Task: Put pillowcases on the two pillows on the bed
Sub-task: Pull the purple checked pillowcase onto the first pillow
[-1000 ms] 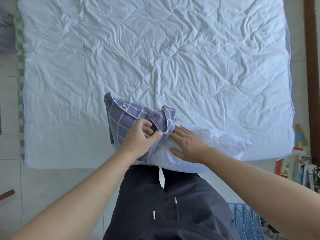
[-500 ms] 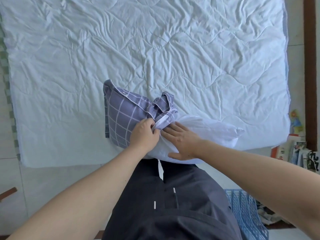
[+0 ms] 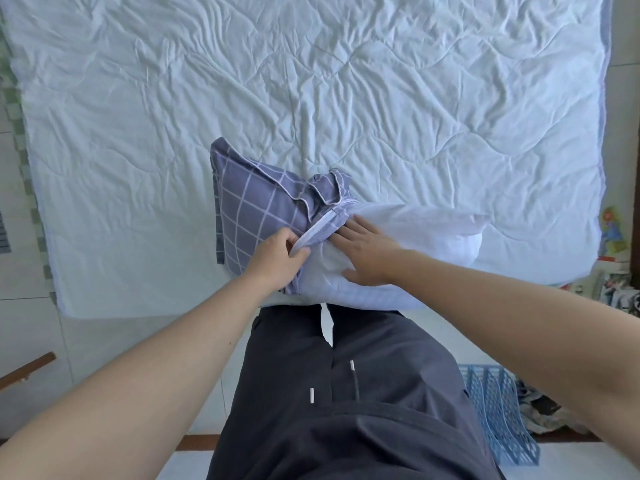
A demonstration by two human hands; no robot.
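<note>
A white pillow [image 3: 426, 244] lies along the near edge of the bed [image 3: 311, 81], its left end inside a purple checked pillowcase [image 3: 256, 209]. The case is bunched at its open mouth, where a white-lined hem shows. My left hand [image 3: 277, 259] pinches that hem at the near side of the pillow. My right hand [image 3: 369, 251] lies flat on the bare white pillow just right of the hem, fingers spread and pointing left. Only one pillow is in view.
A wrinkled white quilted cover spans the bed. I stand against the bed's near edge in dark trousers. A blue plastic basket [image 3: 498, 414] sits on the floor at my right, with books and clutter [image 3: 613, 289] by the bed's right corner.
My left hand has shifted its grip along the hem toward the near side. My right hand has slid left on the pillow, toward the case's mouth. More checked fabric now lies smooth at the left.
</note>
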